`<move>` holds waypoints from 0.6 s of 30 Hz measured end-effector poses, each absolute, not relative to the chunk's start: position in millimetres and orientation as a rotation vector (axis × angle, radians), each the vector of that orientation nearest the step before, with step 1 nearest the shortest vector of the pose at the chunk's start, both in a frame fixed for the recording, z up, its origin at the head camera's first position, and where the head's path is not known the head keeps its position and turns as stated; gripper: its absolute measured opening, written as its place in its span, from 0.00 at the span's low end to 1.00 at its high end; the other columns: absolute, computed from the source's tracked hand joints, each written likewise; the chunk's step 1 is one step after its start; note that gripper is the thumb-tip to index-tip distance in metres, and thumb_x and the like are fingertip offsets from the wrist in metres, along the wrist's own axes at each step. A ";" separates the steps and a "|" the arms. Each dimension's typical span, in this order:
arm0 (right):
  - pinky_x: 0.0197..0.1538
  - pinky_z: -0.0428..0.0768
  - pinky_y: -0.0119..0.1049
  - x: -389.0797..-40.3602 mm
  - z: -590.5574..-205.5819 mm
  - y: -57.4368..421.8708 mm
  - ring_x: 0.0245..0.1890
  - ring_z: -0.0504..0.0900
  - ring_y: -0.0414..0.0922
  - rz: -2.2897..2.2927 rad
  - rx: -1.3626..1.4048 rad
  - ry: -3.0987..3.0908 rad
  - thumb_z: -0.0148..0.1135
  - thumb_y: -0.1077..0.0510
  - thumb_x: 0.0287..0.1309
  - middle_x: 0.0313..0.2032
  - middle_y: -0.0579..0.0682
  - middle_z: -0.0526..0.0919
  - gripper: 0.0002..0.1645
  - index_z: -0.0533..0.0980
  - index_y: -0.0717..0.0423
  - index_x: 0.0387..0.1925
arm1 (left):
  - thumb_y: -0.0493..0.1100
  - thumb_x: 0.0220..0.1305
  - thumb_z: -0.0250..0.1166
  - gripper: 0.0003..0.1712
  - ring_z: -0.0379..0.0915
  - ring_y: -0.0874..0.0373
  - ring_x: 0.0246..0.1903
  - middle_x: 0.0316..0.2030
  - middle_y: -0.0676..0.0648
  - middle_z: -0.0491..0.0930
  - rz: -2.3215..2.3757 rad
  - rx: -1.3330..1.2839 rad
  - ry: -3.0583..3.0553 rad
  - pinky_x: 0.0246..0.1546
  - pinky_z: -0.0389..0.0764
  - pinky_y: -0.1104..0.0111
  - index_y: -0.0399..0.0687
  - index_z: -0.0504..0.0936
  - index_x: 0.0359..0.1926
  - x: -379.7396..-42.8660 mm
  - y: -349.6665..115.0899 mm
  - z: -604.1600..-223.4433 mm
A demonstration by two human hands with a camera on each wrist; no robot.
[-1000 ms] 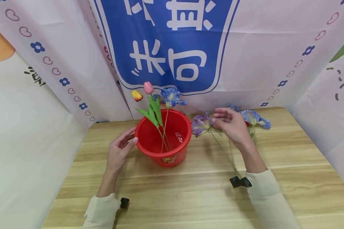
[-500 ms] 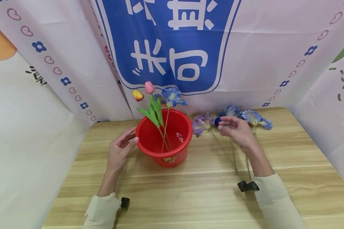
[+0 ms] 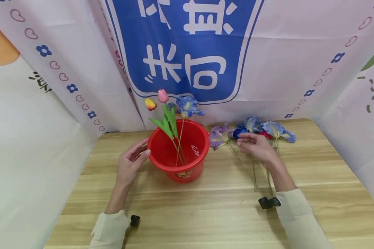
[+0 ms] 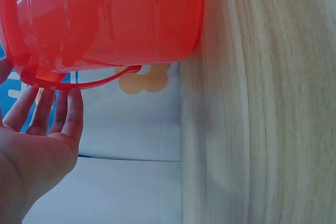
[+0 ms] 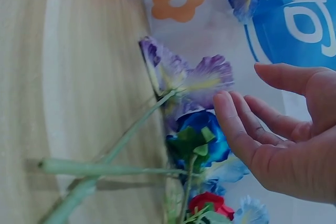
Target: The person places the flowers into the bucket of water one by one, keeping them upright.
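A red bucket (image 3: 185, 176) stands on the table, with a pink tulip (image 3: 163, 96), a yellow-red tulip (image 3: 150, 104) and a blue iris (image 3: 187, 105) upright in it. My left hand (image 3: 130, 165) touches the bucket's left side; in the left wrist view its extended fingers reach the thin red handle (image 4: 100, 83). To the right, my right hand (image 3: 258, 149) hovers with fingers loosely extended, holding nothing. Its fingertips are close to a blue rose (image 5: 216, 139) and a purple iris (image 5: 202, 80). Beside these lie a red rose (image 5: 211, 204) and blue irises (image 3: 275, 129).
The wooden table (image 3: 187, 218) ends at a printed cloth backdrop (image 3: 268, 76) with a blue panel behind the bucket. Green flower stems (image 3: 254, 176) run toward the table's front beneath my right wrist. Black wrist devices (image 3: 269, 202) sit below both cuffs.
My right hand has drawn away from the purple iris to the right, uncovering the blue rose and the stems. The left hand stays at the bucket.
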State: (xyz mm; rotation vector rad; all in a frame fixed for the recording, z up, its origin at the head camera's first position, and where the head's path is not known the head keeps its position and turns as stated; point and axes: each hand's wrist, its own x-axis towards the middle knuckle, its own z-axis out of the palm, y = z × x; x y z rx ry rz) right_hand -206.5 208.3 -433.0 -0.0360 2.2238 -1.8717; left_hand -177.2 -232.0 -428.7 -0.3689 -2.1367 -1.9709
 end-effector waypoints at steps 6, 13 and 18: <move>0.60 0.79 0.50 -210.3 -445.3 210.4 0.60 0.76 0.64 -1.797 -0.034 2.240 0.60 0.61 0.68 0.62 0.70 0.71 0.32 0.64 0.68 0.69 | 0.33 0.66 0.65 0.25 0.78 0.56 0.56 0.60 0.40 0.76 -1.977 -0.398 -2.129 0.53 0.81 0.71 0.35 0.76 0.63 -176.2 -232.7 -428.0; 0.59 0.81 0.47 -214.1 -455.9 212.5 0.60 0.76 0.63 -1.769 -0.027 2.209 0.59 0.63 0.67 0.62 0.69 0.73 0.31 0.64 0.69 0.68 | 0.33 0.66 0.65 0.25 0.77 0.55 0.56 0.60 0.41 0.76 -1.980 -0.415 -2.124 0.53 0.81 0.71 0.34 0.75 0.63 -176.5 -233.2 -427.6; 0.59 0.80 0.48 -216.2 -463.1 211.6 0.60 0.76 0.62 -1.771 -0.015 2.163 0.59 0.65 0.67 0.62 0.71 0.72 0.32 0.62 0.70 0.69 | 0.33 0.66 0.65 0.25 0.77 0.55 0.56 0.61 0.40 0.76 -1.979 -0.398 -2.133 0.53 0.81 0.71 0.36 0.76 0.63 -176.6 -233.2 -428.2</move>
